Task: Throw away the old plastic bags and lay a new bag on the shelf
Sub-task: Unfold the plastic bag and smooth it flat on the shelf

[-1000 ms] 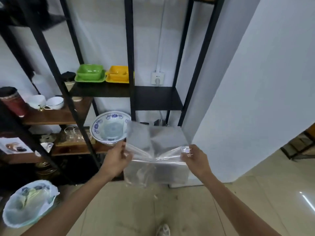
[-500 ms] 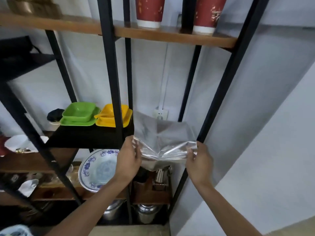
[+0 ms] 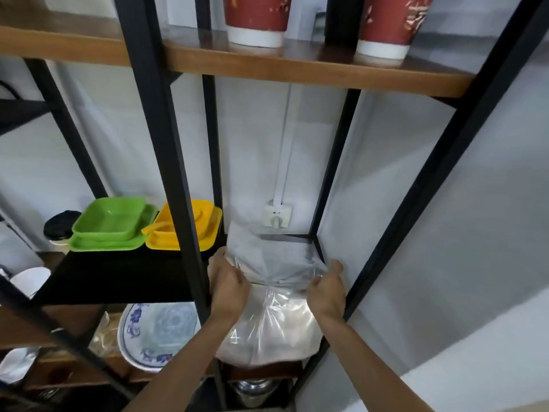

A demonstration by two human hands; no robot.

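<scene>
A clear plastic bag (image 3: 273, 263) lies partly on the right section of the black shelf (image 3: 118, 278), its far half flat on the board and its near half hanging down over the front edge. My left hand (image 3: 228, 281) grips the bag's left side at the shelf's front edge. On the bag's right side, my right hand (image 3: 326, 289) pinches it beside the black right upright. Both hands hold the bag spread between them.
Green dishes (image 3: 110, 224) and yellow dishes (image 3: 184, 230) sit on the same shelf to the left. A black post (image 3: 178, 179) stands just left of my left hand. A blue-patterned bowl (image 3: 157, 334) sits below. Two red cups (image 3: 255, 19) stand on the wooden shelf above. A wall socket (image 3: 277, 217) is behind.
My hands have raised the bag from floor level and pushed it forward onto the black shelf. The view has tilted upward and moved closer to the rack.
</scene>
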